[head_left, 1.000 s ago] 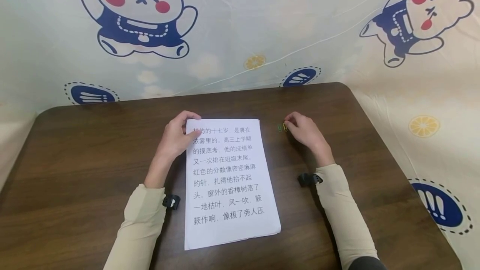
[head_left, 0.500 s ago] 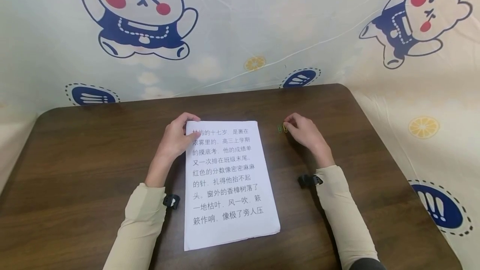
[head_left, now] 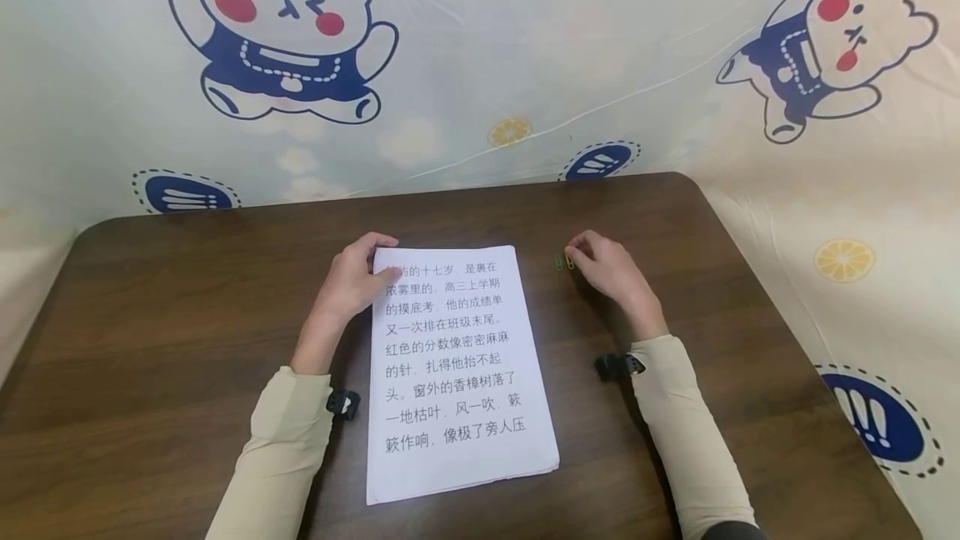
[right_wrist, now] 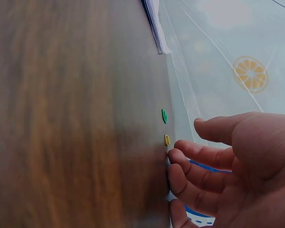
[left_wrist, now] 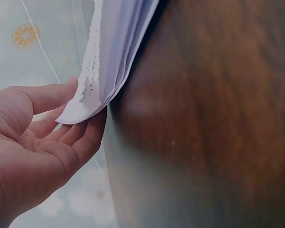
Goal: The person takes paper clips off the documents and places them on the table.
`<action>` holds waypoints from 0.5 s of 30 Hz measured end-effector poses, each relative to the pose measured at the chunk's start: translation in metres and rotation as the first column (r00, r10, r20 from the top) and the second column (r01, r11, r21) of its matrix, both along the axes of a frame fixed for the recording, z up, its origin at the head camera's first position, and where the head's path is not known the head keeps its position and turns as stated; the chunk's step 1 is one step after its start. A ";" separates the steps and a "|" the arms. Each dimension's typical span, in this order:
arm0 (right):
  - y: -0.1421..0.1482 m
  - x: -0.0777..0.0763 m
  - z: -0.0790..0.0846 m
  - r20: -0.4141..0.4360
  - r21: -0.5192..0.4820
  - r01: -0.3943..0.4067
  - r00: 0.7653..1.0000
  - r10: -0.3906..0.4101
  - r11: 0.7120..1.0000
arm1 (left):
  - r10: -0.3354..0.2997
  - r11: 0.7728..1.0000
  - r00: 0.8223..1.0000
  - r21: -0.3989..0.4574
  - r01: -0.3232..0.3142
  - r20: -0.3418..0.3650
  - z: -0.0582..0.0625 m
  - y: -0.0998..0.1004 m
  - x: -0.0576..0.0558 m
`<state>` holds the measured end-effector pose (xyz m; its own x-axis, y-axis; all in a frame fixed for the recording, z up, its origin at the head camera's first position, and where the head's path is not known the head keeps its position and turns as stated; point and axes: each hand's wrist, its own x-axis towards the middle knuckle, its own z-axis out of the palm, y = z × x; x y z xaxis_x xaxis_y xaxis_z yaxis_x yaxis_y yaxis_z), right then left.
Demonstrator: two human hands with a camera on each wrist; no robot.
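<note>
A stack of white paper (head_left: 453,390) printed with large Chinese characters lies on the brown table. My left hand (head_left: 350,277) grips its far left corner, thumb over the top sheet and fingers beneath. In the left wrist view the paper (left_wrist: 85,97) bends up at that corner, and the sheets fan slightly apart. To the right of the stack are a green paper clip (right_wrist: 164,116) and a yellow paper clip (right_wrist: 166,140), side by side. My right hand (head_left: 606,267) is at the yellow clip, fingers bent and fingertips close beside it; the thumb stands apart from the fingers.
The dark wood-grain table (head_left: 187,315) reaches to a fabric backdrop (head_left: 465,40) with cartoon figures, hanging along its far side and right side. Small black devices sit at the left wrist (head_left: 342,404) and right wrist (head_left: 618,367).
The head view has tilted slightly, so the scene sits a little lower in it. Both hands, the paper stack and the clips keep nearly the same places relative to one another.
</note>
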<state>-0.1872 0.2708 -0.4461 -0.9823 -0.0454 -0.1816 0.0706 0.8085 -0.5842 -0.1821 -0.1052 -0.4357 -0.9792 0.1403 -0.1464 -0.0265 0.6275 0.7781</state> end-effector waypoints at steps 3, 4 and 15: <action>0.000 0.000 0.000 -0.001 -0.002 0.003 1.000 -0.003 1.000 | 0.007 1.000 1.000 -0.002 -0.007 0.004 0.000 0.000 -0.001; 0.000 0.000 0.000 -0.001 -0.002 0.003 1.000 -0.003 1.000 | 0.009 1.000 1.000 -0.002 -0.009 0.004 0.000 0.000 -0.001; 0.001 0.000 -0.002 0.006 -0.008 0.003 1.000 -0.003 1.000 | 0.072 0.997 0.996 0.014 -0.072 -0.043 -0.001 -0.010 -0.001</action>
